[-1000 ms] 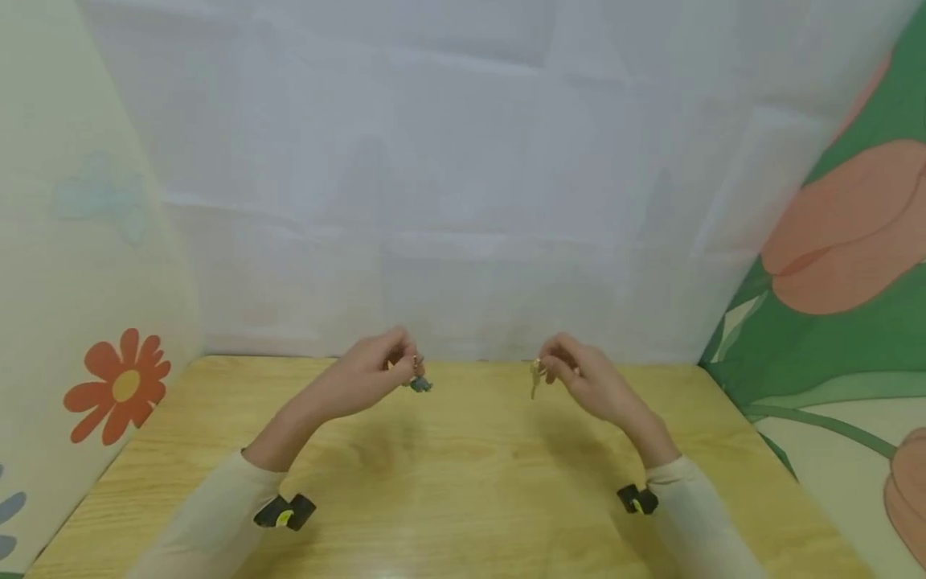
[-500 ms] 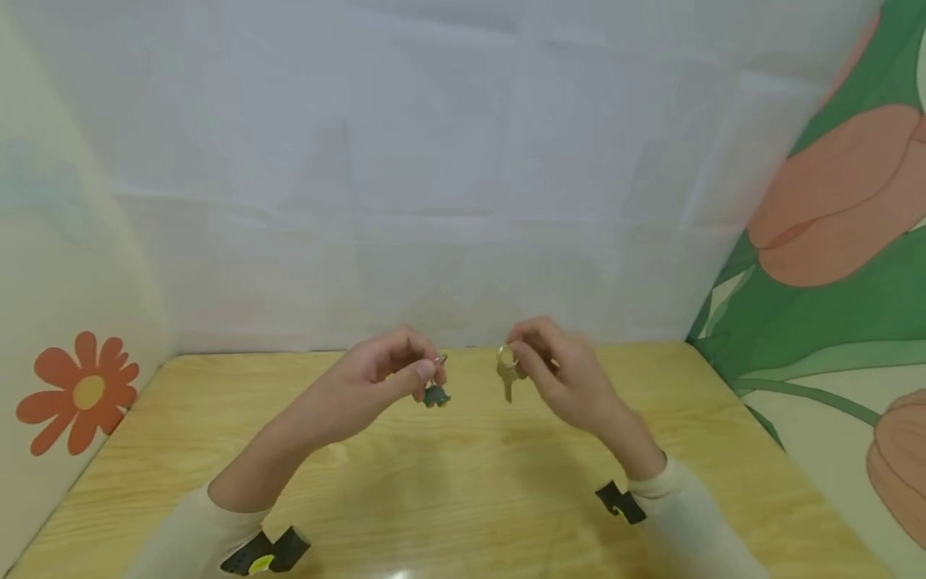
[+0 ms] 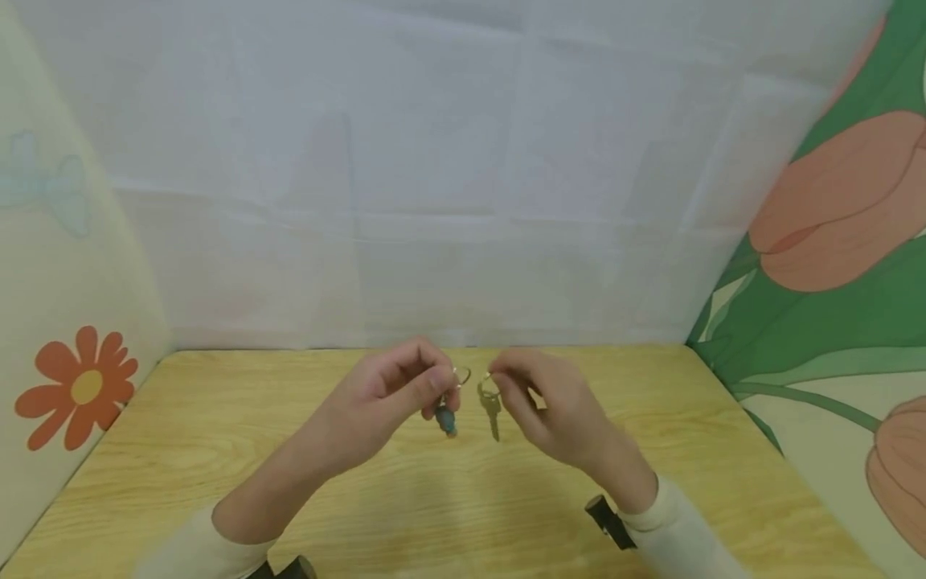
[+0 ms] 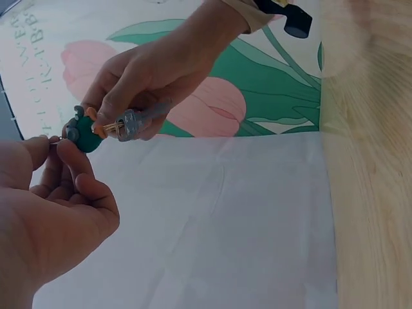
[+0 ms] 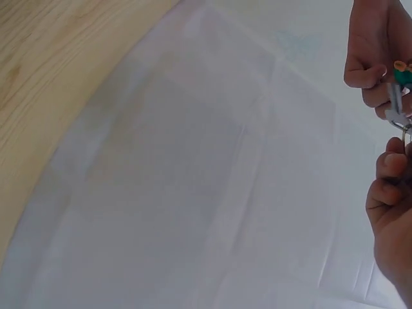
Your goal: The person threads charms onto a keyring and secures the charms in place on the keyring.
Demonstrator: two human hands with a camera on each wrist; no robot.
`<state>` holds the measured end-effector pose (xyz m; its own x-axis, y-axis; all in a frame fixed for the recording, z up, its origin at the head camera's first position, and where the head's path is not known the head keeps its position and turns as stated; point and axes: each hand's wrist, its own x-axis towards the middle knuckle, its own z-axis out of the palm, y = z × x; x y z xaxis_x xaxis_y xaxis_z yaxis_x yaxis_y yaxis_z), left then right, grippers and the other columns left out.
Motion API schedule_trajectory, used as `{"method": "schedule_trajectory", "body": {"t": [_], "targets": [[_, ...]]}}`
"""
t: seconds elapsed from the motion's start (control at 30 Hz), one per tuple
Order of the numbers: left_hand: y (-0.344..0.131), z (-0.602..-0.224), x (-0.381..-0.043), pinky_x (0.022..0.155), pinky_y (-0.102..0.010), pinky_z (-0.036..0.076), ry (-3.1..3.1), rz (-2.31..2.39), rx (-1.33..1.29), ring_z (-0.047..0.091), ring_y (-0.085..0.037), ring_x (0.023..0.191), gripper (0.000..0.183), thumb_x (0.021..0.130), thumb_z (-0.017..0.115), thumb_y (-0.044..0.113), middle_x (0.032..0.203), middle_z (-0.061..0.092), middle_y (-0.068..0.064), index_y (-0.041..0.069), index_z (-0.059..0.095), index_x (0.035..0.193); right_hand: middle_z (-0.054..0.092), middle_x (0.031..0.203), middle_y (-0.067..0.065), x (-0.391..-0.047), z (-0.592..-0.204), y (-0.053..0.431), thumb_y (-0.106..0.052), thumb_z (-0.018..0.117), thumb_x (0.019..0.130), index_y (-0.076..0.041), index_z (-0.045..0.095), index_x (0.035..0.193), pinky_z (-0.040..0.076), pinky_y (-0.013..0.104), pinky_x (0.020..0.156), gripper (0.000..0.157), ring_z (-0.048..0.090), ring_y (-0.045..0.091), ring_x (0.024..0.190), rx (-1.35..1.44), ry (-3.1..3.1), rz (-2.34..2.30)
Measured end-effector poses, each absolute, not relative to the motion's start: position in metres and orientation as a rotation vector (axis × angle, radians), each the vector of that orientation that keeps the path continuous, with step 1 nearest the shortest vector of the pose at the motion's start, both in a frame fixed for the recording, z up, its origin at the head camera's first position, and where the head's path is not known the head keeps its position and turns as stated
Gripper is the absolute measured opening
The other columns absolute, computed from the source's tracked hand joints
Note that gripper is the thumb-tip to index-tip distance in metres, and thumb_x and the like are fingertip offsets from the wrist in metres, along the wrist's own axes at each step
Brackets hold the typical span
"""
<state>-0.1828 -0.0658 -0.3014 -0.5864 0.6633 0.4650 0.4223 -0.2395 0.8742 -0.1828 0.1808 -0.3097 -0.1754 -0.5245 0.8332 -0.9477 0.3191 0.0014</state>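
My left hand [image 3: 398,402] pinches a metal ring between thumb and index finger. Below it hangs a small blue-green figure charm [image 3: 445,420] with orange parts; in the left wrist view the charm [image 4: 87,135] looks dark green with grey and orange bits. Facing it, my right hand [image 3: 553,406] pinches a key ring [image 3: 486,386] by its edge, and a key [image 3: 493,414] dangles from that ring. A narrow gap separates the two rings in the head view. The right wrist view shows the key [image 5: 396,103] overlapping the left hand [image 5: 380,58].
Both hands are above a light wooden table [image 3: 405,515]. A white cloth backdrop [image 3: 434,177] rises behind its far edge. Printed panels stand at the sides, a red flower [image 3: 87,388] on the left and pink tulips [image 3: 832,209] on the right.
Both hands have moved toward each other, bringing the charm and the key close together. They also sit a little lower in the head view, and the left ring now sticks out past the fingertips.
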Motion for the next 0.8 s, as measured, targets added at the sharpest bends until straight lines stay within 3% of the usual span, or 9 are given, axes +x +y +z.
{"method": "schedule_trajectory", "body": {"t": [0.8], "targets": [[-0.0624,-0.3043,-0.1783,0.07,-0.032,0.05,1.697,1.956,1.236,0.06,-0.03,0.074,0.017,0.11,0.048,0.013,0.092,0.06,-0.026,-0.001,0.056,0.105,0.059,0.078,0.001,-0.1728,-0.3078,0.1713,-0.012,0.05,0.108,0.005,0.059,0.107,0.039,0.011,0.054,0.019,0.045,0.005,0.058,1.31,-1.8,0.733]]}}
